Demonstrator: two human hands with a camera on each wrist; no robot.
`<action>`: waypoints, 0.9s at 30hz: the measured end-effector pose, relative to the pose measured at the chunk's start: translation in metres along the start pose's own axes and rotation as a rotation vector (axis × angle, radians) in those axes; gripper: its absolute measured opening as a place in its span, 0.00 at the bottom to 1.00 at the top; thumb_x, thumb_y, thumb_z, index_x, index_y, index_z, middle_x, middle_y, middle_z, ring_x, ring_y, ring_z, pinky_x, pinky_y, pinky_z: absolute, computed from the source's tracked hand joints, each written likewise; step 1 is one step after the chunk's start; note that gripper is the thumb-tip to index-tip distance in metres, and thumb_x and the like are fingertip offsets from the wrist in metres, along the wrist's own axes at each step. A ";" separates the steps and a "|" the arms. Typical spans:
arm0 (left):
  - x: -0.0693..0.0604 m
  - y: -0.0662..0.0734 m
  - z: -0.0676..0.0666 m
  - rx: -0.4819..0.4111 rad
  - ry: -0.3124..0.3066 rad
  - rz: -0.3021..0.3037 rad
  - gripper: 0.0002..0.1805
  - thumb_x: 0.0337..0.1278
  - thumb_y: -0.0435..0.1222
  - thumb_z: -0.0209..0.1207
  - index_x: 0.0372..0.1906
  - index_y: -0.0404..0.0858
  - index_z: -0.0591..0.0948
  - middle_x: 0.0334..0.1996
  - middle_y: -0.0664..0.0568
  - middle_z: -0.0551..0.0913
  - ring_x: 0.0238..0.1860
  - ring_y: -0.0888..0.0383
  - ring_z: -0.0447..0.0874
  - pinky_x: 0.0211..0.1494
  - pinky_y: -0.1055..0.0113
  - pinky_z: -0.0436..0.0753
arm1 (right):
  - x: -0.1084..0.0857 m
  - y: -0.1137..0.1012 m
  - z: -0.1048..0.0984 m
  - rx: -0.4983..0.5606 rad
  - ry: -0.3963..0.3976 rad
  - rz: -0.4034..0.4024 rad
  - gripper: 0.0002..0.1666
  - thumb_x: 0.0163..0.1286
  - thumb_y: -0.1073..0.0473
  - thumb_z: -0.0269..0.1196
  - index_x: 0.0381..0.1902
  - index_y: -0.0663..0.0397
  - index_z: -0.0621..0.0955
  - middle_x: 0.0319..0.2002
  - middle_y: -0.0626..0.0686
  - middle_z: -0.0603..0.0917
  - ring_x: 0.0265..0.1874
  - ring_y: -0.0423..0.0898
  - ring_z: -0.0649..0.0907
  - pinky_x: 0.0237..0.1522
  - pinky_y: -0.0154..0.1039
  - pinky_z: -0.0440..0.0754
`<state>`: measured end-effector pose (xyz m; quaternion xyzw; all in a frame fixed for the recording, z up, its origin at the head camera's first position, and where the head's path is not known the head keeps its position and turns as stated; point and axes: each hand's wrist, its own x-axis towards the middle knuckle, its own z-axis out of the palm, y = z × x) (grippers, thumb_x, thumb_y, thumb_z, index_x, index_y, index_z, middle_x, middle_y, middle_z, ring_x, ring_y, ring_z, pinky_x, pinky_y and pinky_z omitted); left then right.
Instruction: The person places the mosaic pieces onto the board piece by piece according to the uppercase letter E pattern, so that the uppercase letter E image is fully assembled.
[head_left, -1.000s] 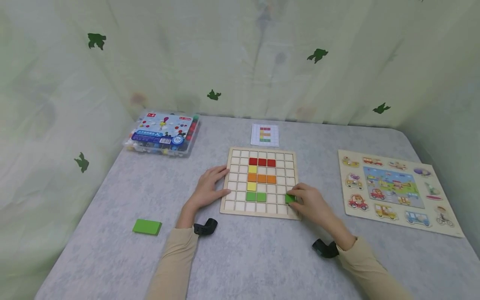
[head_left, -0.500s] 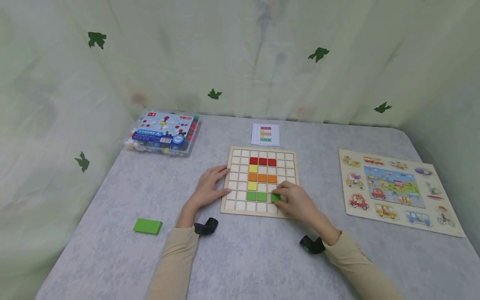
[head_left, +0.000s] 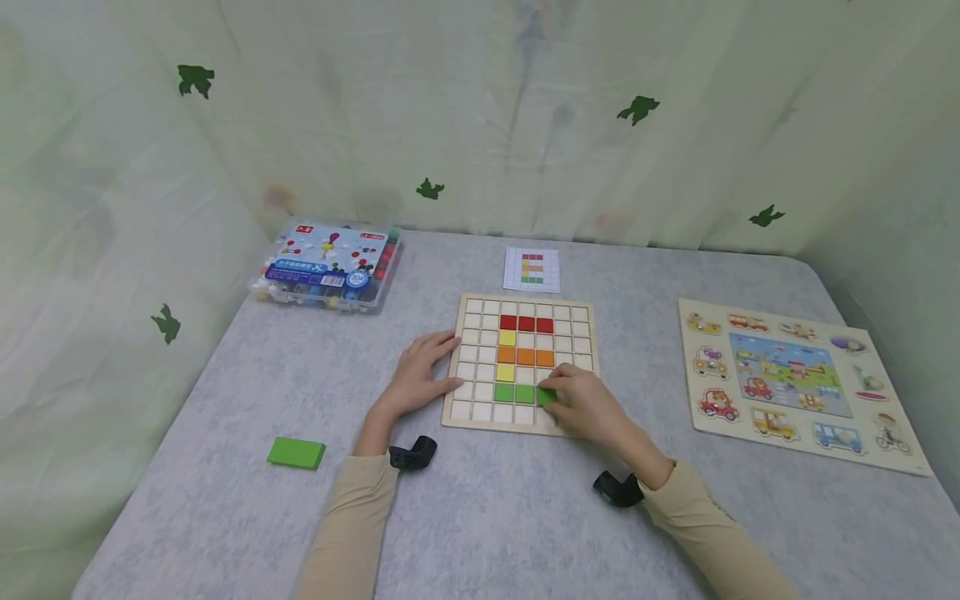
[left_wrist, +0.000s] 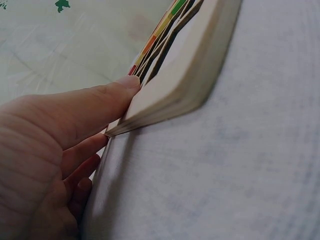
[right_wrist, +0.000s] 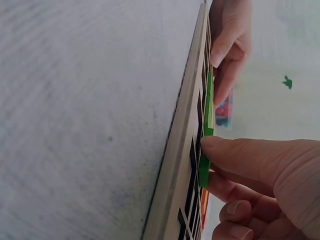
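A wooden grid board [head_left: 487, 428] lies on the table in the head view. Red tiles [head_left: 527, 323], orange tiles [head_left: 526, 357], yellow tiles [head_left: 506, 372] and green tiles [head_left: 514, 392] sit in its cells. With thumb and fingertips my right hand [head_left: 592, 405] pinches another green square tile [right_wrist: 204, 172], at the right end of the green row; whether it is fully seated I cannot tell. At the board's left edge rests my left hand [head_left: 412, 373], its thumb [left_wrist: 95, 107] on the wooden rim and its fingers loosely extended.
A printed pattern card [head_left: 531, 270] lies behind the board. To the left is a green rectangular block [head_left: 296, 452], with a clear plastic case [head_left: 326, 265] of colorful parts farther back. A vehicle picture puzzle [head_left: 795, 385] lies to the right.
My right hand has moved left across the board, carrying the green tile from the right-hand columns to beside the other green tiles. My left hand stays at the board's edge.
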<state>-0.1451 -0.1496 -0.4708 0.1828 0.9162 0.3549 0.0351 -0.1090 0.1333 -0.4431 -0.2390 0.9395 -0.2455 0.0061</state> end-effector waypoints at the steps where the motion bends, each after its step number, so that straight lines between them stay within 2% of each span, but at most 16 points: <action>1: 0.000 0.000 0.000 0.004 0.001 0.003 0.37 0.52 0.42 0.64 0.68 0.36 0.66 0.70 0.43 0.64 0.71 0.43 0.56 0.68 0.40 0.57 | 0.000 0.000 0.001 0.003 -0.002 0.004 0.15 0.54 0.64 0.69 0.42 0.60 0.85 0.38 0.53 0.83 0.36 0.43 0.81 0.41 0.39 0.81; 17: -0.004 0.001 -0.003 0.007 -0.002 -0.008 0.38 0.52 0.43 0.63 0.68 0.36 0.65 0.70 0.43 0.63 0.71 0.42 0.56 0.68 0.41 0.57 | 0.004 -0.006 -0.002 0.113 -0.020 0.050 0.17 0.53 0.65 0.69 0.43 0.62 0.85 0.37 0.54 0.82 0.30 0.41 0.74 0.32 0.31 0.73; 22: -0.004 0.002 -0.008 -0.017 -0.010 -0.005 0.37 0.53 0.42 0.63 0.68 0.35 0.65 0.70 0.42 0.63 0.71 0.42 0.55 0.69 0.40 0.55 | 0.003 -0.006 -0.017 0.144 0.074 0.017 0.18 0.56 0.63 0.68 0.45 0.63 0.84 0.39 0.56 0.83 0.25 0.41 0.71 0.25 0.28 0.68; 27: -0.001 0.009 -0.020 -0.024 -0.056 -0.035 0.36 0.60 0.42 0.57 0.70 0.34 0.61 0.72 0.41 0.58 0.73 0.41 0.51 0.72 0.42 0.51 | 0.006 0.005 -0.043 0.079 0.170 0.024 0.18 0.59 0.62 0.66 0.47 0.63 0.82 0.44 0.59 0.83 0.25 0.42 0.72 0.26 0.30 0.67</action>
